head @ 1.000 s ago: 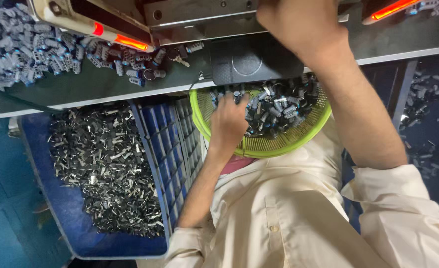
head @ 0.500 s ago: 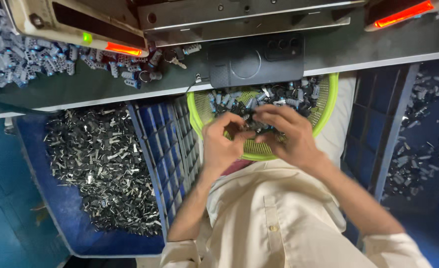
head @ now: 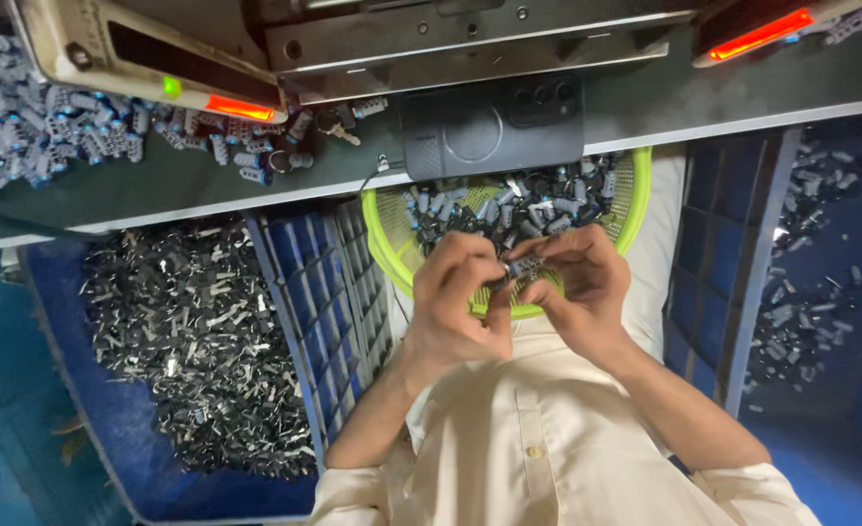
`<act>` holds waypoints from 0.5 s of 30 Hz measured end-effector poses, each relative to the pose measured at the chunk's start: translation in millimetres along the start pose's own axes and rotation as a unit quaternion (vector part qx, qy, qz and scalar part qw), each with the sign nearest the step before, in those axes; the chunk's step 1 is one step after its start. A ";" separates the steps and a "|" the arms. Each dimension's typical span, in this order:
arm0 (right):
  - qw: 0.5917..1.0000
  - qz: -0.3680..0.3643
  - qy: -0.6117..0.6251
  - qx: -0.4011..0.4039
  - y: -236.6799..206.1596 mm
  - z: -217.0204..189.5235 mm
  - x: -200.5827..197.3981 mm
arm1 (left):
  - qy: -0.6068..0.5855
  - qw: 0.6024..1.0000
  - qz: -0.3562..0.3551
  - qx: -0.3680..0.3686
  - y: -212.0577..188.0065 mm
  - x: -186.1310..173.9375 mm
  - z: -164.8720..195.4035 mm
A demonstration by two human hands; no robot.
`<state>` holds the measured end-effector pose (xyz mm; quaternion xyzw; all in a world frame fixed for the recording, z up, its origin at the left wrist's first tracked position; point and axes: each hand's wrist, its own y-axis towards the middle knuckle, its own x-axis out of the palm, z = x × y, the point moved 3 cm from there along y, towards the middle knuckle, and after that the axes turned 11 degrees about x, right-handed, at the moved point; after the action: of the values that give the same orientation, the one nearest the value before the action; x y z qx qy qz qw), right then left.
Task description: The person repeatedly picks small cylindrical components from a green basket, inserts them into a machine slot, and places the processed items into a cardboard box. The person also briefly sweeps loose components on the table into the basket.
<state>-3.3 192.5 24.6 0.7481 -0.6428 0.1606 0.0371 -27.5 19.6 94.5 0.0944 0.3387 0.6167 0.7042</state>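
Observation:
My left hand [head: 455, 297] and my right hand [head: 582, 287] meet over the near rim of a lime-green mesh basket [head: 635, 200] on my lap. Between their fingertips they pinch one small grey-and-metal part [head: 525, 267]. The basket holds several more such small parts [head: 509, 209], dark and silvery. Both forearms come up from the bottom of the view over my cream shirt.
A black phone [head: 489, 127] lies on the green bench edge above the basket. A machine with red and green lights [head: 207, 97] sits behind. Grey parts [head: 41, 131] pile on the bench at left. Blue crates [head: 187, 331] of metal clips flank me.
My right hand came down from the machine at the top to the basket. Both hands now hold one part together just above the near rim.

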 end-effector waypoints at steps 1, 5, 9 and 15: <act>1.000 0.007 0.004 0.001 1.3 2.6 -0.3 | 0.030 0.999 0.004 0.030 1.2 0.9 1.9; 0.982 0.059 0.127 0.127 12.9 24.9 -5.7 | 0.130 0.983 -0.065 0.113 -2.4 -5.3 12.5; 0.851 0.047 0.440 0.282 18.2 27.9 -5.6 | 0.076 0.983 -0.040 0.164 -17.5 -56.4 36.2; 0.987 -0.030 0.159 -0.023 64.8 -65.8 4.0 | -0.618 0.767 0.160 -0.057 -41.4 -91.6 -15.3</act>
<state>-78.5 194.8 78.2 0.7308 -0.6096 0.2617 0.1604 -4.1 -79.3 93.2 0.4676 -0.2260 0.5467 0.6569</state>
